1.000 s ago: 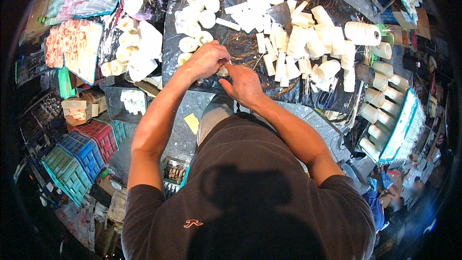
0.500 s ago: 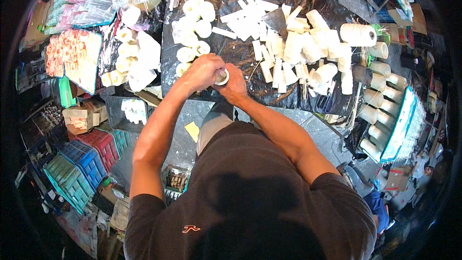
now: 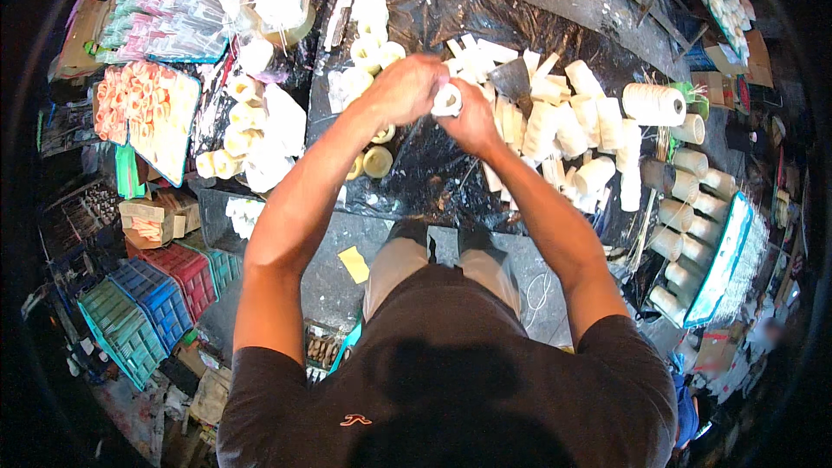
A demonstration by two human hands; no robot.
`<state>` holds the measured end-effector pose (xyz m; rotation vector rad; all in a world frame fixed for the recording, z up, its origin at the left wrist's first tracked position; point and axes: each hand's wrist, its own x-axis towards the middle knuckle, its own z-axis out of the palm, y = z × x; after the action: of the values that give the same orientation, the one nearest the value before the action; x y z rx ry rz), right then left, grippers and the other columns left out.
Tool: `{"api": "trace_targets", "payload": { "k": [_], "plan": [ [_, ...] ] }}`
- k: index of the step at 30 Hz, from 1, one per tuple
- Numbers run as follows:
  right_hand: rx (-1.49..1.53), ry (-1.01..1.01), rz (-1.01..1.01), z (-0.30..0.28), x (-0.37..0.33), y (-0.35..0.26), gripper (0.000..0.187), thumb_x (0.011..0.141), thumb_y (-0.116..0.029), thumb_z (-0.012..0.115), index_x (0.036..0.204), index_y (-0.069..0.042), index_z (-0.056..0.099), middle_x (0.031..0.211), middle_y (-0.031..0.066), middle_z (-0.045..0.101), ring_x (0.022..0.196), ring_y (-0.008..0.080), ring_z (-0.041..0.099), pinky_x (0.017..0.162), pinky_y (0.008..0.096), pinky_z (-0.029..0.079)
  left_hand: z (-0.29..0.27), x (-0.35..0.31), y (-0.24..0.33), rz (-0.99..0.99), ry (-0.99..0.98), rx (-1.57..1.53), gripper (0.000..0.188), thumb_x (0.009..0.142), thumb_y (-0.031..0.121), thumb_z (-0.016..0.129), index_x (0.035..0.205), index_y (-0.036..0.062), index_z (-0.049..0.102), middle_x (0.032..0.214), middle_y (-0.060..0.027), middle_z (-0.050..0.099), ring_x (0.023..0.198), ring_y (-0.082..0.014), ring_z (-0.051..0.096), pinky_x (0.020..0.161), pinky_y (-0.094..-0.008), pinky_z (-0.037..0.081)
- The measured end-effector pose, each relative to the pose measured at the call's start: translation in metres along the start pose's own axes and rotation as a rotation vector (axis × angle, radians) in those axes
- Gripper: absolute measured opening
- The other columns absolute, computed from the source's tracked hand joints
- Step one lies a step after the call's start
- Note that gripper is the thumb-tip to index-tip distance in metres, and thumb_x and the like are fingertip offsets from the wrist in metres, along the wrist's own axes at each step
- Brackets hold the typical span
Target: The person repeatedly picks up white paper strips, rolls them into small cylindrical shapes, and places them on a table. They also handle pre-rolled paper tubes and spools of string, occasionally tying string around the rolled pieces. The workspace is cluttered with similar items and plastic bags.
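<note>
My right hand point(image 3: 474, 124) is closed around a short white tube point(image 3: 447, 101) with a round hole in its upward-facing end. Against the tube's left side, my left hand point(image 3: 411, 94) has its fingers bent and pressed in; its fingertips are partly hidden. Both hands are over a table covered with black plastic sheet point(image 3: 416, 180). Partly behind my left forearm runs a row of cream rolls point(image 3: 378, 161) with hollow ends. Beyond and right of my right hand lies a heap of pale tubes point(image 3: 571, 132) and flat pale pieces, some overlapping.
A large thread spool point(image 3: 652, 105) and several upright cones point(image 3: 691, 215) stand at the right. Trays of orange-tipped pieces point(image 3: 130, 104) and wrapped bundles point(image 3: 173, 13) are at the left. Stacked plastic crates point(image 3: 143, 312) sit on the floor, lower left.
Both hands have moved away from my body and to the right, keeping the tube between them. The near rolls of the row now show below my left forearm. The view has shifted slightly.
</note>
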<state>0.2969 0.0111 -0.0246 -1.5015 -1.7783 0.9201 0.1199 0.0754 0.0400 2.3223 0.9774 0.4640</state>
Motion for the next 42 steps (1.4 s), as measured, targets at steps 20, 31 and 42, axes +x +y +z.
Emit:
{"api": "trace_targets", "payload": {
  "k": [20, 31, 42],
  "plan": [
    [0.003, -0.282, -0.267, 0.027, 0.192, 0.043, 0.067, 0.078, 0.004, 0.075, 0.140, -0.008, 0.054, 0.127, 0.0174, 0.069, 0.121, 0.0349, 0.065, 0.103, 0.0429, 0.051, -0.067, 0.034, -0.112, -0.146, 0.117, 0.244, 0.011, 0.084, 0.002, 0.065, 0.094, -0.0010, 0.068, 0.098, -0.0194, 0.070, 0.096, -0.0393, 0.067, 0.088, -0.0452, 0.054],
    [-0.020, 0.042, -0.085, 0.007, 0.130, 0.041, 0.067, 0.080, -0.004, 0.068, 0.145, -0.004, 0.053, 0.135, 0.0223, 0.064, 0.123, 0.0377, 0.063, 0.108, 0.0424, 0.049, -0.069, -0.019, -0.015, -0.110, 0.257, 0.236, 0.014, 0.087, 0.004, 0.072, 0.100, 0.0002, 0.068, 0.103, -0.0171, 0.070, 0.100, -0.0379, 0.065, 0.091, -0.0467, 0.052],
    [-0.161, 0.352, 0.660, -0.157, -0.206, 0.108, 0.036, 0.084, -0.025, 0.081, 0.109, 0.000, 0.074, 0.095, 0.0179, 0.075, 0.078, 0.0298, 0.073, 0.074, 0.0387, 0.057, 0.137, -0.165, 0.111, -0.316, -0.148, -0.227, 0.018, 0.085, 0.014, 0.075, 0.097, 0.0029, 0.068, 0.098, -0.0170, 0.068, 0.095, -0.0389, 0.063, 0.084, -0.0484, 0.051]
  ]
}}
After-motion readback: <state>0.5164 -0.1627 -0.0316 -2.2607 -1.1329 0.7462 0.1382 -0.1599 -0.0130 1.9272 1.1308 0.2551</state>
